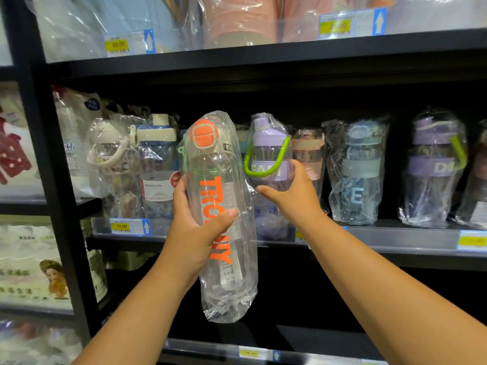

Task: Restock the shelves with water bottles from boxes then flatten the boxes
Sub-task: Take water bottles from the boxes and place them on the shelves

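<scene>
My left hand (196, 227) grips a tall clear water bottle (220, 180) with an orange lid and orange lettering, wrapped in a plastic bag. I hold it upright in front of the middle shelf (369, 239). My right hand (290, 193) is curled around a purple-lidded bottle (267, 143) with a green strap, which stands bagged on that shelf just right of the orange one.
Several more bagged bottles line the middle shelf: white and blue ones (155, 164) at the left, a blue one (358, 169) and a purple one (434, 167) at the right. Yellow price tags (120, 226) sit on the shelf edges. A black upright post (50, 154) divides the shelving at the left.
</scene>
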